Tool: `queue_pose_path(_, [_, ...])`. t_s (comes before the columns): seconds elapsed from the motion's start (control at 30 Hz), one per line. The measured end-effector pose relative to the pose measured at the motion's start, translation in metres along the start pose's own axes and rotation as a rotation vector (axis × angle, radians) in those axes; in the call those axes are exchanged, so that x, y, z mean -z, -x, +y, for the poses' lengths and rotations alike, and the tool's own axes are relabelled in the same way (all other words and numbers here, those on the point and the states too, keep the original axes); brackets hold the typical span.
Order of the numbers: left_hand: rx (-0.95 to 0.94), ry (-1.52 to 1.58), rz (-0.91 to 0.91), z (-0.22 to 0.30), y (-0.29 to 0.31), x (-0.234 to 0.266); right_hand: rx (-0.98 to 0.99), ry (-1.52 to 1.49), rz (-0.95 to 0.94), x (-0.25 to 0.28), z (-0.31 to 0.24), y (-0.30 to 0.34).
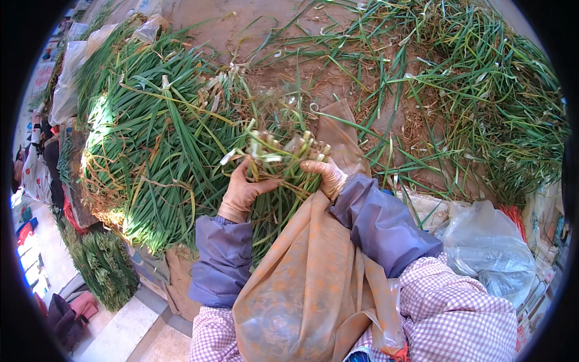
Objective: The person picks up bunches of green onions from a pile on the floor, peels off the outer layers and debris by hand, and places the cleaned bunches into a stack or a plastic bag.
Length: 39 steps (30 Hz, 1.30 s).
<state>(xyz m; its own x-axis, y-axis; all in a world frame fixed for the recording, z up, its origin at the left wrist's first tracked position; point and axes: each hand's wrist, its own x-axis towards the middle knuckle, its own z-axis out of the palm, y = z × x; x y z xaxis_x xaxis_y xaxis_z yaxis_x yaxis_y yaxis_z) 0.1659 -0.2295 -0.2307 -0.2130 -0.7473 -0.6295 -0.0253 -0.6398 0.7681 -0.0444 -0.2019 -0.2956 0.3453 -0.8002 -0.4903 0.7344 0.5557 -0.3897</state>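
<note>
My left hand (240,194) curls around a bunch of chives (274,155) from its left side, thumb lying across the stalks. On the other side my right hand (329,176) closes over the same bunch near its pale root ends. Those cut-looking white ends point up and away from me, and the green leaves hang down between my forearms. Both hands appear covered by thin tan gloves. Directly left of the bunch lies a big heap of long flat green chives (163,127), some with brown, dried roots and yellowed leaves.
A brown apron (301,271) covers my lap. Loose leaves and trimmings (494,90) spread over the dirty brown surface (229,30) at the far right. A clear plastic bag (491,244) lies at my right. Bundled greens (102,265) stand low on the left by a pale step (129,323).
</note>
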Motion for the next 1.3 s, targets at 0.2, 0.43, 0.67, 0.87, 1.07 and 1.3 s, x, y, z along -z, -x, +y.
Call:
queue_pose_path(0.2, [-0.18,0.167,0.372,-0.018,-0.003,0.028,0.102,-0.113,0.129,0.022,-0.002,0.015])
queue_pose_path(0.43, [-0.402,-0.753,0.541,0.012,0.017,-0.049,0.176,0.01,0.009,-0.001,-0.016,0.016])
queue_pose_path(0.67, [-0.529,-1.228,0.665,-0.022,-0.022,-0.046,0.176,0.065,0.187,-0.003,-0.007,0.022])
queue_pose_path(0.87, [-0.481,-1.492,0.714,-0.039,-0.019,-0.044,0.104,0.012,0.156,-0.012,-0.013,0.042])
queue_pose_path(1.07, [-0.427,-1.422,0.696,-0.05,-0.021,-0.03,0.257,0.006,0.258,0.009,-0.121,0.093])
queue_pose_path(1.3, [-0.527,-1.534,0.59,-0.052,-0.025,-0.032,0.893,0.189,0.676,0.072,-0.362,0.226])
